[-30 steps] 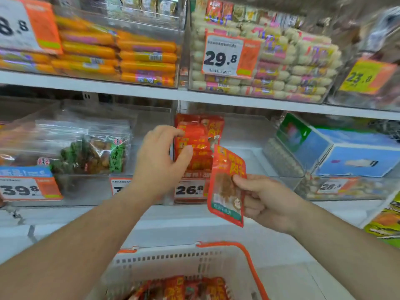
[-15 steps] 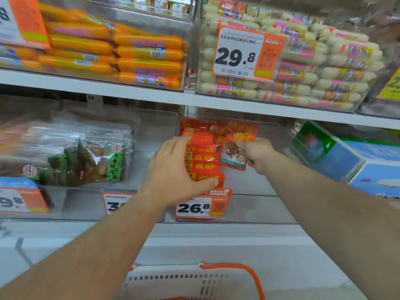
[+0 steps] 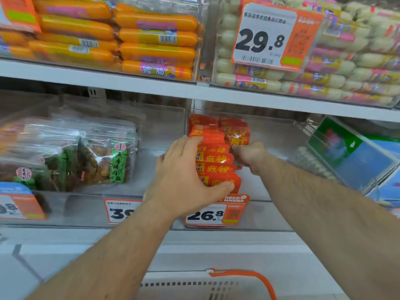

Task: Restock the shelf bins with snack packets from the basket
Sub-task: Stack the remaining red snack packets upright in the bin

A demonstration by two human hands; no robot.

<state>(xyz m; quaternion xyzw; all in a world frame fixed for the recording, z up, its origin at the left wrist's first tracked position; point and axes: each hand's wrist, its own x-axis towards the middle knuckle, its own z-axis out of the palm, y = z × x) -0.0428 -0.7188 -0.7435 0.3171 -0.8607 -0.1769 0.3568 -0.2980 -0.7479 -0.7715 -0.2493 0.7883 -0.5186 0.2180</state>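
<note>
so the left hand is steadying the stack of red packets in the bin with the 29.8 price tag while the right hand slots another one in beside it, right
Not quite. The bin carries the 26.8 price tag, not 29.8; that tag hangs on the shelf above. The head view shows the left hand steadying the stack of red packets while the right hand slots another packet in beside it.

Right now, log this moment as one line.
left hand: bracing red packet row | right hand: inserting packet beside row | bin: part-filled
</note>
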